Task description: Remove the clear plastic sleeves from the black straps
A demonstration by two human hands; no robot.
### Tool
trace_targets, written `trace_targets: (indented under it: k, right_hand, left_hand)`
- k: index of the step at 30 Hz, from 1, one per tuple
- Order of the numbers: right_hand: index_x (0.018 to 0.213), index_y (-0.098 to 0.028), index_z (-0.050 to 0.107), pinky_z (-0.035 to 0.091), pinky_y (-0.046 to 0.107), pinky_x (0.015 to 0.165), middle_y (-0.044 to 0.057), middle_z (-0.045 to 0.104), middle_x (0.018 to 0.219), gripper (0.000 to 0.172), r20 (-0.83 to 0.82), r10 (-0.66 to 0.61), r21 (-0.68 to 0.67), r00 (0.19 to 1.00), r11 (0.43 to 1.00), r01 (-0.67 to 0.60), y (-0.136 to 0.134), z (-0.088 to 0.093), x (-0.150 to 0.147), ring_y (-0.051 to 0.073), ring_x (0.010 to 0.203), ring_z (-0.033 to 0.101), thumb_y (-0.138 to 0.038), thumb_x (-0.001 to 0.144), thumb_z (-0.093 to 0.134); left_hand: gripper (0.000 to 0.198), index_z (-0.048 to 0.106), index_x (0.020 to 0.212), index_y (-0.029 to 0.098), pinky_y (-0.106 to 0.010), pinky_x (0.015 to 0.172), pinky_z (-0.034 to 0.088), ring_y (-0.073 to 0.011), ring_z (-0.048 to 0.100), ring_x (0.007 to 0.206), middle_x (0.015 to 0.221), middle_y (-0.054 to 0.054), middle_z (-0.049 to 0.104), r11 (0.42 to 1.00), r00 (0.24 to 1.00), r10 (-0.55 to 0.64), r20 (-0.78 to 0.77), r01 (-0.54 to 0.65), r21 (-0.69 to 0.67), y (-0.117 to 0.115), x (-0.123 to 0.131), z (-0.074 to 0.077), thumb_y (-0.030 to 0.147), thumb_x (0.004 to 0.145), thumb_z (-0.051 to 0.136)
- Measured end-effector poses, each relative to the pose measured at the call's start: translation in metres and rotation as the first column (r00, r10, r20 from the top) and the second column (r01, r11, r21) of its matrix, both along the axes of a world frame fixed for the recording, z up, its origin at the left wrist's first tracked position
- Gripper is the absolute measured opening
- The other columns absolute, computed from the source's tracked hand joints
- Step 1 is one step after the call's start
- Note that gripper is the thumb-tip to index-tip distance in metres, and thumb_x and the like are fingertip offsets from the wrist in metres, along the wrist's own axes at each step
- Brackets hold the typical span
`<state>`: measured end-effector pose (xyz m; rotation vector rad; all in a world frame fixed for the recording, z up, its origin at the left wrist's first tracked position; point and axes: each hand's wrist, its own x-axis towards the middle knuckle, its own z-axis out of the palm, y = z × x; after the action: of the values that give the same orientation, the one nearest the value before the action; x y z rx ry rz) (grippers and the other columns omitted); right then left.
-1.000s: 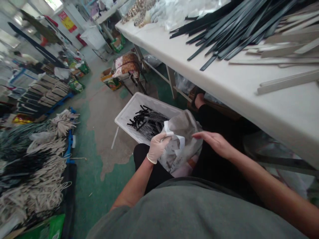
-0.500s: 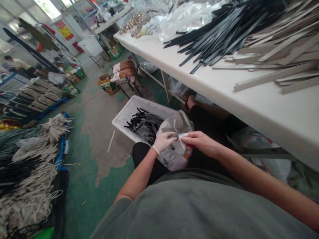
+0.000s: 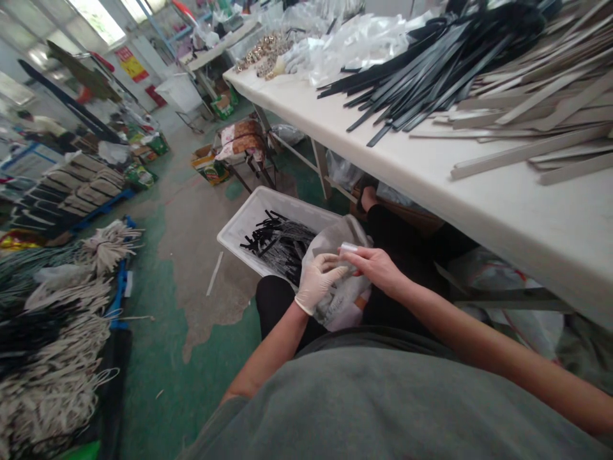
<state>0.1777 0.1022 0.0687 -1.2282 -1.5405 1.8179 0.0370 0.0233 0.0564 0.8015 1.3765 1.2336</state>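
Observation:
My left hand (image 3: pixel 317 281), in a thin white glove, is over my lap with its fingers bent in towards the thumb. Whatever its fingertips may hold cannot be made out. Right beside it, my bare right hand (image 3: pixel 376 267) pinches a small white pliable piece (image 3: pixel 348 247), which lies over its fingertips. Below both hands a clear plastic bag (image 3: pixel 345 230) is spread open on my lap, its contents mostly hidden. Just beyond my knees, a white plastic bin (image 3: pixel 239 220) holds many short black strips (image 3: pixel 280 239).
Along the right runs a white-topped table (image 3: pixel 397 160) bearing black straps (image 3: pixel 407 83), beige straps (image 3: pixel 531 140), plastic bags and gold-coloured metal parts (image 3: pixel 263 54). Bundles of beige cords (image 3: pixel 62 358) lie at the left. A stool (image 3: pixel 244 144) stands past the bin.
My right hand has drawn the white piece up and slightly left, turning it over its fingertips. My left hand has dropped slightly, its fingers now away from that piece. The view has shifted a little.

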Motion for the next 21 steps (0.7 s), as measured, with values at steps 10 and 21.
trace_targets:
  k: [10,21]
  right_hand:
    - [0.08,-0.017,0.077,0.046,0.022,0.056,0.002,0.065,0.077,0.033,0.104,0.058,0.279,0.993,0.957,-0.085,0.014,-0.01,0.01,0.013,0.065,0.056,-0.046,0.079,0.062]
    - [0.062,-0.016,0.069,0.036,0.02,0.058,-0.002,0.061,0.068,0.023,0.354,0.108,0.498,0.929,0.819,-0.285,0.013,-0.006,0.011,0.01,0.063,0.053,-0.022,0.082,0.06]
  left_hand:
    - [0.031,0.071,0.078,0.012,-0.028,0.071,0.046,-0.0145,0.059,0.066,0.068,-0.005,0.067,0.976,0.976,-0.206,-0.067,0.2,-0.084,0.0,0.007,-0.008,0.043,0.076,0.07]
    - [0.042,0.077,0.085,0.013,-0.035,0.084,0.051,-0.0283,0.066,0.087,0.082,-0.01,0.074,0.931,0.926,-0.352,-0.137,0.331,-0.154,0.012,0.009,-0.033,0.053,0.074,0.069]
